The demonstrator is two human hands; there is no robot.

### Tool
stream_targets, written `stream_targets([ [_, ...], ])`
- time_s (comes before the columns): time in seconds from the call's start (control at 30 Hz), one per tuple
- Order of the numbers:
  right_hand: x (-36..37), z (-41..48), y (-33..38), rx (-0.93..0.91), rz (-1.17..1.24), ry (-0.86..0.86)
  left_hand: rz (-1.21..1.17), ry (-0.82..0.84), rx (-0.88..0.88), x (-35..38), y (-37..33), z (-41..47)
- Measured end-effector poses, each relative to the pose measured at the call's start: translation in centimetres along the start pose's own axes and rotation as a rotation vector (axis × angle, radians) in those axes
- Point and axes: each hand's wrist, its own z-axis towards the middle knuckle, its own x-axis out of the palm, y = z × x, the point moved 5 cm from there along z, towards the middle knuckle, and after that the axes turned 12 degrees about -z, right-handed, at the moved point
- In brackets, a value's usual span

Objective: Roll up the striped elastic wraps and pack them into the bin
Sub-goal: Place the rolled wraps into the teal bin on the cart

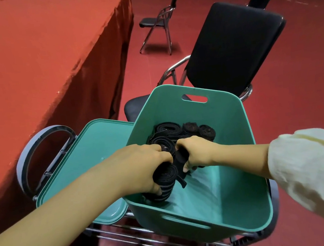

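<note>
Gripping a rolled wrap (165, 180) apiece inside the bin (228, 124), left hand (142, 166) and right hand (197, 153) could slacken, letting rolls unravel.

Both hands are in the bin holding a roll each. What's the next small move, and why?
Probably tuck the striped roll against the packed rolls and release it. The left hand grips it over the bin's bare near floor; the right hand grips a second roll beside it; the packed rolls cluster at the far side.
</note>
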Motion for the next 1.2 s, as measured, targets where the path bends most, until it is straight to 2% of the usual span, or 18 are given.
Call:
stream_targets([
  [0.2, 0.2, -0.1, -0.5, -0.022, -0.008, 0.021, 0.005, 0.002, -0.008, 0.1, 0.0, 0.0],
  [0.43, -2.4, -1.9, 0.2, -0.098, -0.187, -0.009, 0.051, -0.011, -0.050, 0.2, -0.8, -0.2],
  [0.53, -4.9, -4.4, 0.1, -0.079, -0.031, 0.018, 0.040, -0.039, -0.090, 0.0, -1.1, -0.2],
  [0.7, -6.3, -9.1, 1.3, -0.120, 0.267, 0.104, -0.179, -0.174, -0.111, -1.4, -2.6, -0.2],
  [0.9, -6.0, -12.1, 1.5, -0.097, 0.301, -0.097, -0.361, -0.337, -0.032, -2.4, -5.8, -0.4],
  [1.0, -5.7, -13.2, 0.5, -0.063, 0.361, -0.134, -0.564, -0.452, 0.000, -2.6, -5.3, -0.9],
  [1.07, -5.7, -13.8, -0.1, -0.046, 0.430, -0.163, -0.643, -0.542, -0.060, -2.7, -4.7, -1.2],
  [1.2, -6.3, -14.0, -0.5, -0.038, 0.558, -0.217, -0.592, -0.665, -0.216, -2.8, -4.9, -1.6],
])
